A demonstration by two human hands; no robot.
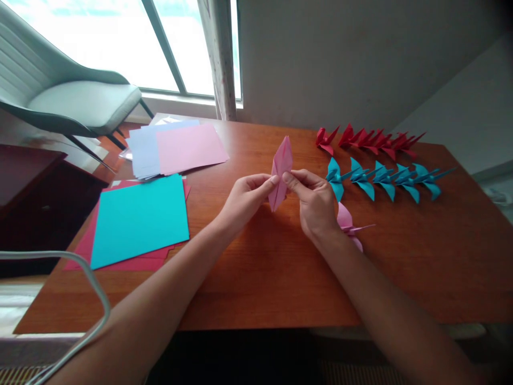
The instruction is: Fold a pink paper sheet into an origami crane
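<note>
A pink folded paper point(282, 155), shaped like a tall narrow diamond, is held upright above the middle of the table. My left hand point(253, 195) pinches its left edge between thumb and fingers. On the other side, my right hand point(315, 200) grips it the same way, thumb pressed on the front face. The fingers behind the paper are mostly hidden. Just beyond my right wrist lies a pink paper crane point(347, 219), partly covered by that hand and forearm.
Blue paper cranes point(383, 179) stand in a row at the right, with red paper cranes point(377, 140) behind them. Turquoise sheets point(140, 222) lie over red sheets point(80, 248) on the left. Farther back are pink sheets point(192, 147) and lavender sheets point(143, 152). A white cable point(98, 289) crosses near my left forearm.
</note>
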